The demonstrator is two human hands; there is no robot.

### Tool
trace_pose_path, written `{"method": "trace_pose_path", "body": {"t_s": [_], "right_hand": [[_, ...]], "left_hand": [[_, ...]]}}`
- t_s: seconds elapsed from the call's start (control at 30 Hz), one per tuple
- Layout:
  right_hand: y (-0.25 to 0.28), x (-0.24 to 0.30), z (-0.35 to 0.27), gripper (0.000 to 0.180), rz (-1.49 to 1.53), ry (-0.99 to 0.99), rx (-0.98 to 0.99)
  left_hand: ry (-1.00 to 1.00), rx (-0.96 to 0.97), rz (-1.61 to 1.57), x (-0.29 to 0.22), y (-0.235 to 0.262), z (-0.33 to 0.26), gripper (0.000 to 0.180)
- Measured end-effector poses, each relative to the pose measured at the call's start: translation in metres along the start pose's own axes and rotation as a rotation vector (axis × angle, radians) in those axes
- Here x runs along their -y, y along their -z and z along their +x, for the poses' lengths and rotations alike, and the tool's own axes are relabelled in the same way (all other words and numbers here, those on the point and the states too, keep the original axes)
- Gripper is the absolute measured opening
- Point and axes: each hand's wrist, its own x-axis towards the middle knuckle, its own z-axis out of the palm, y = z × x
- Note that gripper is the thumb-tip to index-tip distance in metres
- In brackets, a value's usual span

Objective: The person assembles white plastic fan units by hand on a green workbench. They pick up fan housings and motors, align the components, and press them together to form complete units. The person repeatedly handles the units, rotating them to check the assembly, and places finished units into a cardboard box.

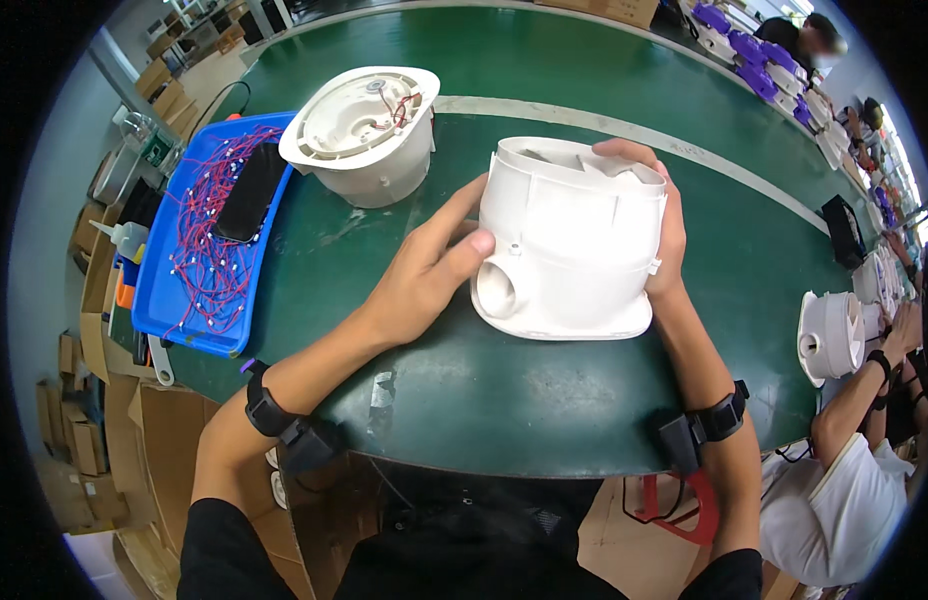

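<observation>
Between my two hands is a white plastic housing (574, 240), standing with its wide flange at the bottom and a round side port at its lower left. My left hand (429, 265) grips its left side, the thumb just above the port. The right side is held by my right hand (669, 225), whose fingers reach over the upper rim; part of that hand is hidden behind the housing. A second white housing (369, 165) stands farther left, its wide flange facing up, with red wires and a small round disc inside.
Left on the green table (454, 400) lies a blue tray (242, 325) of tangled red wires with a black phone (252, 195) on them. A small squeeze bottle (131, 238) is beside it. To the right, a co-worker's arm (849, 400) reaches toward another white housing (834, 335).
</observation>
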Motion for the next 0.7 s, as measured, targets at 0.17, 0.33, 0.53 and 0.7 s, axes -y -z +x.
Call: {"method": "trace_pose_path", "body": {"t_s": [0.17, 0.33, 0.53, 0.7], "right_hand": [[0.004, 0.001, 0.004, 0.048, -0.203, 0.192, -0.048], [-0.009, 0.043, 0.005, 0.033, -0.926, 0.783, 0.189], [-0.038, 0.053, -0.015, 0.031, -1.302, 0.662, 0.312], [-0.007, 0.054, 0.000, 0.019, -1.537, 0.509, 0.074]], "left_hand": [[-0.165, -0.005, 0.245, 0.011, -0.002, 0.004, 0.056], [-0.100, -0.095, 0.489, 0.010, 0.002, 0.001, 0.044], [-0.196, -0.192, 0.489, 0.007, 0.004, 0.006, 0.043], [-0.291, -0.244, 0.520, 0.007, 0.003, 0.006, 0.039]]}}
